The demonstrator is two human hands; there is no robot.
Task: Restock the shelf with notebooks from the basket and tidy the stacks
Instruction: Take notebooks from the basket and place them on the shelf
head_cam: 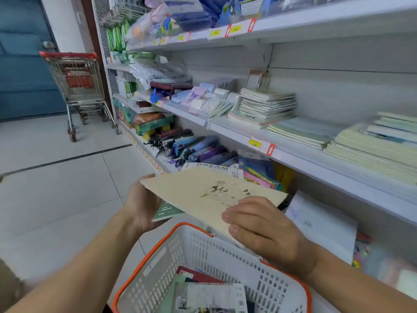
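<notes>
Head view: a cream notebook (212, 195) is held flat and slightly tilted above the white basket (203, 256) with orange rim, between both hands. The left hand (141, 205) is curled round the notebook's left edge, thumb on top at the corner, fingers hidden beneath; a green notebook (165, 212) is seen under the cream one against the same palm, and whether it is gripped too cannot be told. The right hand (268, 231) is laid on the cream cover near its right lower corner, fingers (246, 203) bent over the top face, thumb side hidden below the edge, so the cover is pinched there. A further notebook printed "DREAM" (212, 168) is visible just behind the cream one; what holds it cannot be told. More notebooks (209, 292) are lying inside the basket, dark red and grey covers showing. On the middle shelf (293, 154), stacks of pale notebooks (266, 105) are piled, some skewed. A shopping trolley (79, 86) is standing well apart by a blue door (20, 64).
</notes>
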